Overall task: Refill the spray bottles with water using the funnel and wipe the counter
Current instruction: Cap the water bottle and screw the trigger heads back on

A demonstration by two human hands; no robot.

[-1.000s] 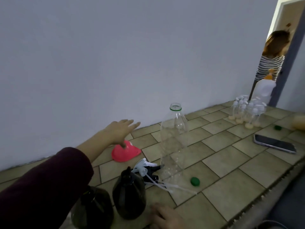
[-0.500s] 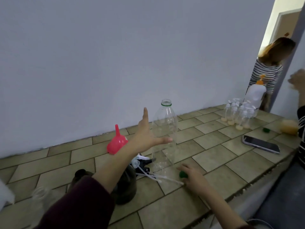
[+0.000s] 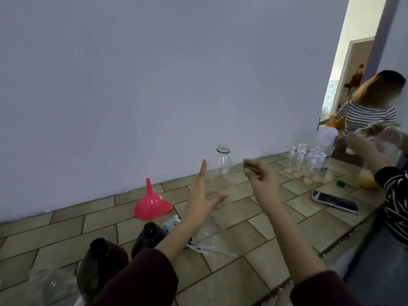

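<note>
Right hand [image 3: 262, 182] pinches the green cap [image 3: 246, 165]; left hand [image 3: 202, 195], fingers spread, nears the clear bottle [image 3: 224, 164]. Steady it before capping.

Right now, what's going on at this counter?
A person is reaching for the tall clear bottle, uncapped on the tiled counter. The right hand pinches a green cap near its neck; the left hand is spread open beside it. The pink funnel sits upside down, unused, behind two dark bottles.

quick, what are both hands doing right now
Left hand: open, fingers spread, reaching toward the clear bottle.
Right hand: pinching the green cap, raised near the bottle's mouth.
</note>
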